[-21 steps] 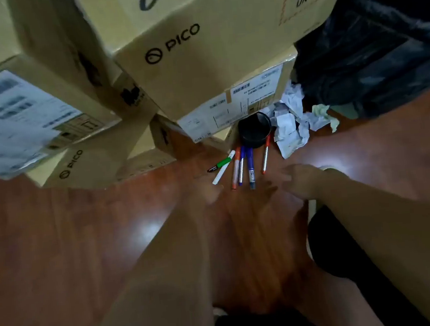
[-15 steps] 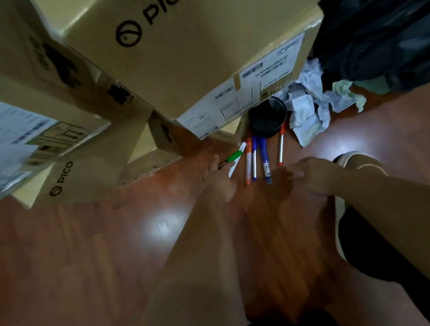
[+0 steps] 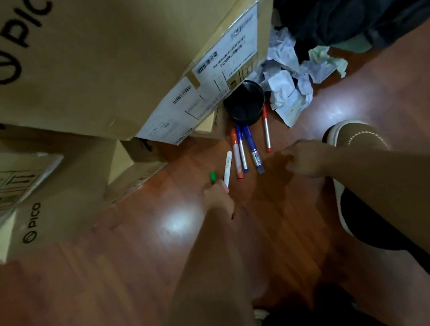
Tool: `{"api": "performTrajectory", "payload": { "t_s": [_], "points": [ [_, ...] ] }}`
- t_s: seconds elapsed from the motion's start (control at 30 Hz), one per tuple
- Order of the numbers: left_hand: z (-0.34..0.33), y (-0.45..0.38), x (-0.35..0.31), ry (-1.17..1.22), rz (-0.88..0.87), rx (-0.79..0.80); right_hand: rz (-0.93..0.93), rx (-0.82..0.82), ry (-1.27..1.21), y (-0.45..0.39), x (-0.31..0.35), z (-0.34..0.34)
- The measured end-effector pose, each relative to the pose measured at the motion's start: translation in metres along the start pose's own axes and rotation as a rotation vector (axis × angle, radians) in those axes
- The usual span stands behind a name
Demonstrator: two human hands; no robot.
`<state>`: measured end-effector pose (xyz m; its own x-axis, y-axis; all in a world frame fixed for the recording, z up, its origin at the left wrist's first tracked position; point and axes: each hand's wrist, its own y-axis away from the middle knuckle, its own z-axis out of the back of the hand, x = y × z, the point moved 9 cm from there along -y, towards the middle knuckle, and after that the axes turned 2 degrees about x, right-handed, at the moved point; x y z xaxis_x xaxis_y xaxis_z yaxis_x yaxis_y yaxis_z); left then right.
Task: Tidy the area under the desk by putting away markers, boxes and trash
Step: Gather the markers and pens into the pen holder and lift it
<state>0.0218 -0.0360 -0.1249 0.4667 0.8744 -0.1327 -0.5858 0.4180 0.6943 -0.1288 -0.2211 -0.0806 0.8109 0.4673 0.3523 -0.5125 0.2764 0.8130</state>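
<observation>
From my head camera, looking down at the wooden floor [image 3: 116, 290]: my left hand [image 3: 218, 196] is closed around the green marker [image 3: 213, 177], whose green end sticks out past my fingers, and my fingers also touch the near end of the white marker [image 3: 227, 168]. My right hand [image 3: 305, 158] hovers just beside the row of pens, fingers loosely curled and holding nothing.

Between my hands lie 4 more on the floor: an orange marker [image 3: 237, 155], a thin blue pen [image 3: 241, 148] touching it, a thicker blue marker [image 3: 253, 148], and a slim orange pen [image 3: 266, 131] a little apart to the right. Their far ends point at the black cup [image 3: 245, 103], which stands against the stacked PICO boxes [image 3: 98, 58].

Right of the cup sits a heap of crumpled paper [image 3: 288, 87], and behind it a dark plastic bag [image 3: 356, 2]. A smaller PICO box [image 3: 62, 193] rests on the floor to my left. My shoe [image 3: 355, 136] shows just past my right wrist.
</observation>
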Motion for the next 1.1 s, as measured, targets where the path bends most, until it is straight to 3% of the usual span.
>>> {"api": "performTrajectory", "payload": {
  "t_s": [0.1,0.23,0.33,0.53,0.73,0.83,1.0,1.1],
  "points": [
    [-0.002,0.014,0.010,0.132,0.043,0.002,0.002,0.041,-0.029,0.005,0.003,-0.003],
    [-0.001,0.038,0.014,0.492,0.064,-0.002,-0.005,0.103,-0.082,0.012,0.005,-0.013],
    [0.000,0.062,0.005,0.749,0.049,0.033,-0.042,0.089,-0.279,0.023,0.008,-0.011],
    [0.005,0.102,-0.043,0.766,-0.210,0.131,-0.080,0.051,-0.773,0.039,0.022,-0.006],
    [0.026,0.106,-0.068,0.758,-0.286,0.112,0.012,-0.103,-1.019,0.052,0.041,0.016],
    [0.056,0.098,-0.072,0.747,-0.251,0.015,0.006,-0.227,-1.073,0.055,0.033,0.038],
    [0.132,0.090,-0.085,0.675,-0.289,-0.453,-0.003,-0.415,-1.090,0.057,0.016,0.081],
    [0.157,0.091,-0.107,0.653,-0.351,-0.565,0.029,-0.512,-1.145,0.059,0.017,0.101]
  ]
}}
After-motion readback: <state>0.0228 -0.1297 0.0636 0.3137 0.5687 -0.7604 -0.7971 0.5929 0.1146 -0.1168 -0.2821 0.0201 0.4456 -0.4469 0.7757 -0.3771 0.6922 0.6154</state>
